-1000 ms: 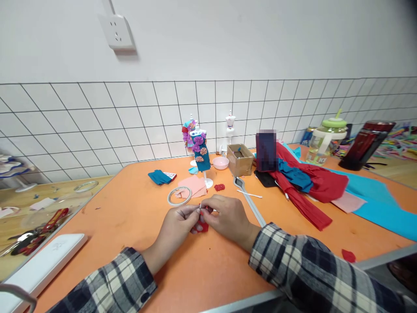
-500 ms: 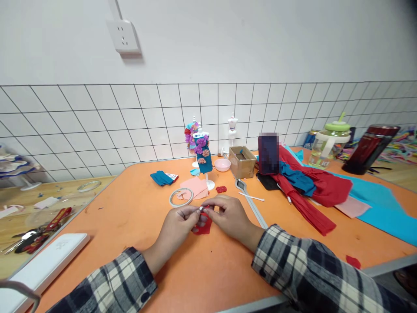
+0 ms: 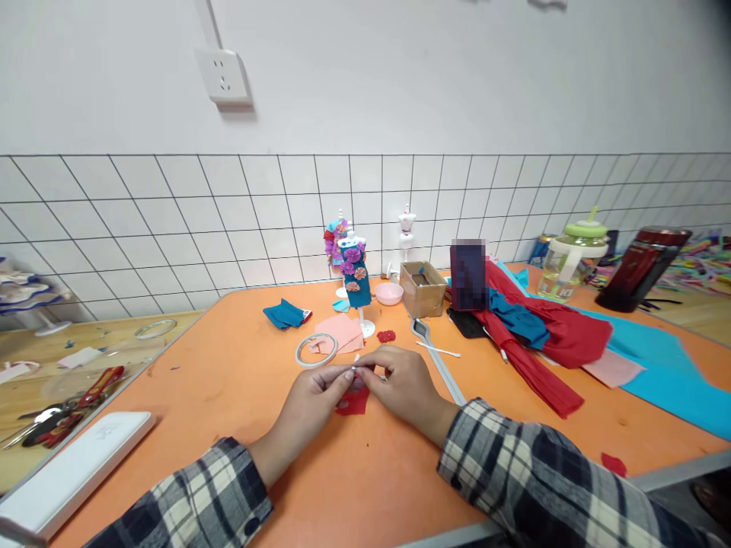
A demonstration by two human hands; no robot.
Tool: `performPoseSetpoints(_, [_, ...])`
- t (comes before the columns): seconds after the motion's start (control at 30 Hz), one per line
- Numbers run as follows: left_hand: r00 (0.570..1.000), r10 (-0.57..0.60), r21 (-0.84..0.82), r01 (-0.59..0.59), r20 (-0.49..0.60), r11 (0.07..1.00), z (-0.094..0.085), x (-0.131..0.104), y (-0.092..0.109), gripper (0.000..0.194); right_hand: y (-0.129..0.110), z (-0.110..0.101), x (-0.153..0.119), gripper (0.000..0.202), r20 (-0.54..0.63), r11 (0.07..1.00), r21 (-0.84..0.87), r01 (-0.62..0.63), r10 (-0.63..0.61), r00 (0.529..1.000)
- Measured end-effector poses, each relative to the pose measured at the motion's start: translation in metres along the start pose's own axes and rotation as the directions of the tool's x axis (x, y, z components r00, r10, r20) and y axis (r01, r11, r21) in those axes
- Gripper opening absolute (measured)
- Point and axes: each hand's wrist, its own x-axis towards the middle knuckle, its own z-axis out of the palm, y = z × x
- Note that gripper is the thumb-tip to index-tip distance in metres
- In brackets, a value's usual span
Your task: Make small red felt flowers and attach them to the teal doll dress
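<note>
Over the middle of the orange table, the fingertips of my left hand (image 3: 311, 399) and my right hand (image 3: 403, 384) meet. Both are closed in a pinch around a small white strip (image 3: 357, 358), whose end sticks up between them; its kind is too small to make out. Below the fingers lies a red paper piece (image 3: 355, 405), partly hidden by my left hand. Just beyond are a roll of tape (image 3: 299, 352), pink crepe paper (image 3: 346, 329) and a small red flower-like bit (image 3: 387, 336). Behind these stands a mini dress form (image 3: 357, 278) in a teal dress with purple and pink flowers.
Scissors or tongs with long grey arms (image 3: 448, 374) and a white stick (image 3: 439, 349) lie right of my hands. Farther back are a cardboard box (image 3: 422, 297), a pink bowl (image 3: 389, 293) and a phone (image 3: 468, 278). Red fabric (image 3: 576, 331), a bottle (image 3: 574, 262) and a thermos (image 3: 643, 270) fill the right.
The view has tilted up slightly. The white strip now shows upright above my pinched fingertips; both hands stay together in nearly the same place.
</note>
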Motion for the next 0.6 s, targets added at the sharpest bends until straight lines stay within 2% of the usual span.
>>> performPoseSetpoints(0.23, [0.999,0.035,0.071,-0.032,-0.033,0.997,-0.0006,0.0018,-0.0002,0.032,-0.0033,0.0,-0.0006,0.017,0.011,0.998,0.034,-0.049,0.049,0.999])
performPoseSetpoints(0.47, [0.993,0.11,0.234,-0.097,-0.043,0.967,0.0007,-0.0003,0.0023,0.025,-0.0074,-0.0041,-0.0017,0.009,0.047,1.0,-0.007,0.029,-0.029,0.998])
performPoseSetpoints(0.6, [0.996,0.088,0.213,-0.079,-0.033,0.974,0.0015,-0.0017,0.0036,0.022,-0.0061,-0.0032,-0.0012,0.005,0.109,0.998,-0.048,0.031,-0.026,0.994])
